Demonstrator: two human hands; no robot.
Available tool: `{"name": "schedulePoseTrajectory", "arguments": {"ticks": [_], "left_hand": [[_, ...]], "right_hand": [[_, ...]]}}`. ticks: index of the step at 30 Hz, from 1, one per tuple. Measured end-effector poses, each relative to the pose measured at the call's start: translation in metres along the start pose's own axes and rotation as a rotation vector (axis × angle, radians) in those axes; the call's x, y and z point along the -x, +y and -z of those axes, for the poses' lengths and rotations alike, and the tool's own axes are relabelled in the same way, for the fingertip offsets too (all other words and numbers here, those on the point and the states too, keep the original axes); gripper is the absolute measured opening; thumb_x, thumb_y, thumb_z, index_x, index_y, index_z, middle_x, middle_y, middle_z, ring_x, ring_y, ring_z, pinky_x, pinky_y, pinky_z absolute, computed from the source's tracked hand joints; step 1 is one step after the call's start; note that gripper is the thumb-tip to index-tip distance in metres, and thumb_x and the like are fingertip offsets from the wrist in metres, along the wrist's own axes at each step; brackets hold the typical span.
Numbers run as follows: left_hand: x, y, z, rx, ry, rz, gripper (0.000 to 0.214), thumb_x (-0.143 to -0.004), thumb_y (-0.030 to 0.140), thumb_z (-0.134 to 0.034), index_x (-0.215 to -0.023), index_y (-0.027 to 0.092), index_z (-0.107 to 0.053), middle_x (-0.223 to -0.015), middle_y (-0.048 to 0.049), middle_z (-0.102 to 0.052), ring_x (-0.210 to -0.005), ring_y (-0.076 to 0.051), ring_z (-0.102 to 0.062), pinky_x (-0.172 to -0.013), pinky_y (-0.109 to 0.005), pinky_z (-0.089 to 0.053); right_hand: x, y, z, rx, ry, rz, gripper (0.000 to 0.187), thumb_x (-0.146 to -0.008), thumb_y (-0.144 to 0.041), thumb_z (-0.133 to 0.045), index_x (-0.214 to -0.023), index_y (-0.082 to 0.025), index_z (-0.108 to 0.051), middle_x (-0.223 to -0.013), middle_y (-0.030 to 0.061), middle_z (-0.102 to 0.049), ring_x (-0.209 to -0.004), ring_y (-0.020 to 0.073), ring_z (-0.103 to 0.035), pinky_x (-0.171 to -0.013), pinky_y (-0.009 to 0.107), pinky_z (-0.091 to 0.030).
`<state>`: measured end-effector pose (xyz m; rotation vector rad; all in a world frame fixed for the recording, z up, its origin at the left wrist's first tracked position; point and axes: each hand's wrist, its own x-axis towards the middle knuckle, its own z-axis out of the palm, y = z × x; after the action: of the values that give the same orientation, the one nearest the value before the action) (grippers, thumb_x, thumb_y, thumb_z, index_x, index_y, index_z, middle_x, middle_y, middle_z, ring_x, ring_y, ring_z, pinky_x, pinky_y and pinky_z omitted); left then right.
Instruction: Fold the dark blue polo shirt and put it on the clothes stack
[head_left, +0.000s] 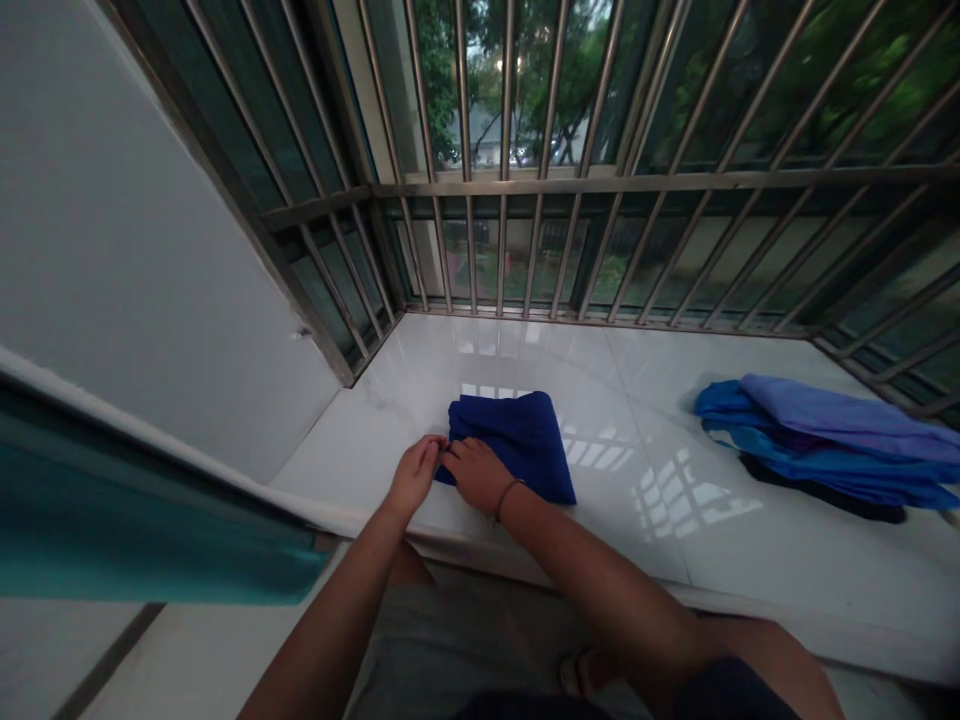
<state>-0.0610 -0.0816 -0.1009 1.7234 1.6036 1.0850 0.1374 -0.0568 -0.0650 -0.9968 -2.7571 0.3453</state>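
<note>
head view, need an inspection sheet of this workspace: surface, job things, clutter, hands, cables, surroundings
Surface: glossy white ledge, with a seam line and window reflections showing.
Job's things: dark blue cloth, folded, lying on the ledge.
Clutter: pile of cloths at the picture's right, blue and lavender over black.
Hands: left hand and right hand close together at the cloth's near left corner; exact grip cannot be told.
Cables: nothing seen.
Surroundings: metal bars across windows, trees beyond, white wall at left.

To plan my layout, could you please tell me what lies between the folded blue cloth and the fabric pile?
Only glossy white ledge with reflections, in the head view.
</note>
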Motion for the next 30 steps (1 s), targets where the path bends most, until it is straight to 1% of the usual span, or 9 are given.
{"name": "schedulePoseTrajectory", "arguments": {"ticks": [4, 8, 11, 14, 16, 20, 22, 25, 30], "left_hand": [[-0.002, -0.004, -0.004, -0.015, -0.023, 0.009, 0.045, -0.112, 0.057, -0.044, -0.122, 0.028, -0.077, -0.124, -0.008, -0.085, -0.119, -0.028, -0.079, -0.112, -0.044, -0.061], [-0.022, -0.016, -0.014, -0.1, 0.067, 0.089, 0.042, -0.109, 0.056, -0.054, -0.13, 0.026, -0.074, -0.127, -0.0091, -0.084, -0.116, -0.026, -0.081, -0.107, -0.042, -0.063], [-0.059, -0.017, -0.023, -0.17, 0.1, 0.142, 0.051, -0.102, 0.061, -0.066, -0.131, 0.02, -0.074, -0.118, -0.0136, -0.084, -0.1, -0.029, -0.081, -0.095, -0.044, -0.064], [-0.106, -0.006, -0.029, -0.23, 0.062, 0.099, 0.042, -0.092, 0.062, -0.079, -0.101, 0.021, -0.08, -0.1, -0.0108, -0.082, -0.094, -0.029, -0.077, -0.091, -0.043, -0.061], [-0.136, 0.007, -0.032, -0.25, 0.027, 0.041, 0.035, -0.092, 0.058, -0.08, -0.086, 0.024, -0.077, -0.093, -0.0075, -0.081, -0.092, -0.028, -0.075, -0.091, -0.04, -0.059], [-0.172, 0.027, -0.039, -0.285, 0.004, -0.009, 0.029, -0.097, 0.052, -0.074, -0.089, 0.024, -0.077, -0.09, -0.0048, -0.08, -0.089, -0.025, -0.073, -0.085, -0.037, -0.055], [-0.171, 0.026, -0.039, -0.32, 0.006, 0.02, 0.026, -0.095, 0.048, -0.075, -0.084, 0.025, -0.074, -0.084, -0.004, -0.078, -0.084, -0.025, -0.072, -0.081, -0.036, -0.053], [-0.15, 0.014, -0.033, -0.384, 0.061, 0.104, 0.021, -0.092, 0.04, -0.073, -0.078, 0.026, -0.067, -0.077, -0.0038, -0.075, -0.079, -0.026, -0.071, -0.076, -0.035, -0.052], [-0.089, 0.006, -0.025, -0.425, 0.189, 0.14, 0.022, -0.103, 0.04, -0.06, -0.106, 0.022, -0.071, -0.101, -0.0102, -0.082, -0.091, -0.029, -0.077, -0.085, -0.04, -0.06]], "right_hand": [[0.014, 0.007, -0.009, -0.039, 0.039, -0.039, 0.039, -0.102, -0.012, -0.069, -0.14, -0.019, -0.07, -0.134, 0.0139, -0.071, -0.124, 0.0289, -0.063, -0.114, 0.045, -0.051], [0.023, 0.009, -0.009, -0.077, 0.062, -0.062, 0.043, -0.103, -0.011, -0.071, -0.144, -0.021, -0.07, -0.136, 0.0117, -0.072, -0.125, 0.0272, -0.064, -0.116, 0.043, -0.05], [0.024, 0.005, -0.014, -0.087, 0.078, -0.082, 0.038, -0.105, -0.011, -0.068, -0.141, -0.021, -0.072, -0.133, 0.011, -0.073, -0.124, 0.0269, -0.064, -0.116, 0.042, -0.049], [0.022, 0.0, -0.019, -0.082, 0.102, -0.118, 0.034, -0.108, -0.012, -0.064, -0.139, -0.02, -0.074, -0.131, 0.0111, -0.073, -0.124, 0.0282, -0.063, -0.118, 0.044, -0.047], [0.02, -0.004, -0.02, -0.071, 0.128, -0.127, 0.034, -0.11, -0.012, -0.059, -0.138, -0.023, -0.074, -0.131, 0.0098, -0.074, -0.125, 0.0278, -0.061, -0.123, 0.046, -0.043], [0.013, -0.01, -0.021, -0.022, 0.151, -0.075, 0.029, -0.114, -0.017, -0.053, -0.132, -0.024, -0.076, -0.13, 0.0091, -0.074, -0.124, 0.0273, -0.06, -0.116, 0.043, -0.047], [0.01, -0.011, -0.021, -0.009, 0.102, -0.033, 0.028, -0.114, -0.018, -0.055, -0.131, -0.023, -0.076, -0.125, 0.0087, -0.075, -0.118, 0.0265, -0.062, -0.105, 0.04, -0.051], [0.015, -0.012, -0.019, -0.033, 0.077, 0.053, 0.025, -0.112, -0.021, -0.062, -0.133, -0.023, -0.076, -0.123, 0.0071, -0.077, -0.113, 0.025, -0.064, -0.102, 0.038, -0.052], [0.035, 0.004, 0.003, -0.176, 0.246, 0.053, 0.019, -0.114, -0.032, -0.066, -0.123, -0.022, -0.079, -0.118, 0.007, -0.079, -0.111, 0.0238, -0.067, -0.102, 0.036, -0.053]]}}
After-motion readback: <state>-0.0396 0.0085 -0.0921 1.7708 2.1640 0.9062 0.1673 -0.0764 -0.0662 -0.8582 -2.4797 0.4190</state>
